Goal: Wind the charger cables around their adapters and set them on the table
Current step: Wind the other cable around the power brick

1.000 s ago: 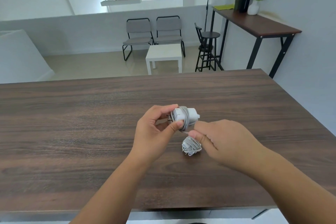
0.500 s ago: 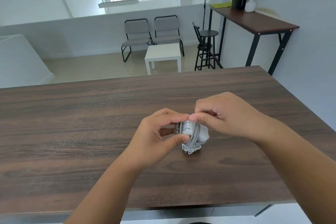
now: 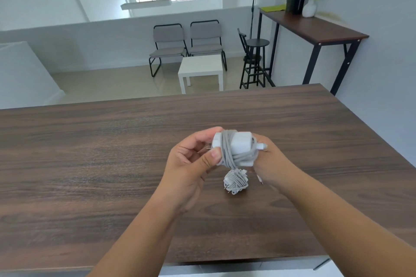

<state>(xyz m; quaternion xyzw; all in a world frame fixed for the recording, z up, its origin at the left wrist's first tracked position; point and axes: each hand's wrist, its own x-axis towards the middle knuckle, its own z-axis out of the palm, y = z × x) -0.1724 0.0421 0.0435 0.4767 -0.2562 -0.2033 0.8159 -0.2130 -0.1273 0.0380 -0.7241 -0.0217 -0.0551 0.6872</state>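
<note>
Above the dark wooden table (image 3: 90, 164) I hold a white charger adapter (image 3: 239, 146) with its grey cable wound around it. My left hand (image 3: 191, 164) pinches the adapter's plug end between thumb and fingers. My right hand (image 3: 272, 162) grips the far side, mostly behind the adapter, and the cable's connector tip sticks out by its fingers. A second adapter (image 3: 236, 181), wrapped in its own cable, lies on the table just below the held one.
The table's far edge runs across the middle of the view and its right edge slants down. Beyond it stand a white side table (image 3: 201, 69), two grey chairs (image 3: 186, 42), a black stool (image 3: 254, 60) and a tall desk (image 3: 315, 27) with a vase.
My right hand has swung from above the adapter to its right side, laying more cable around it. The adapter now faces me, lifted slightly. The wound bundle on the table has not moved.
</note>
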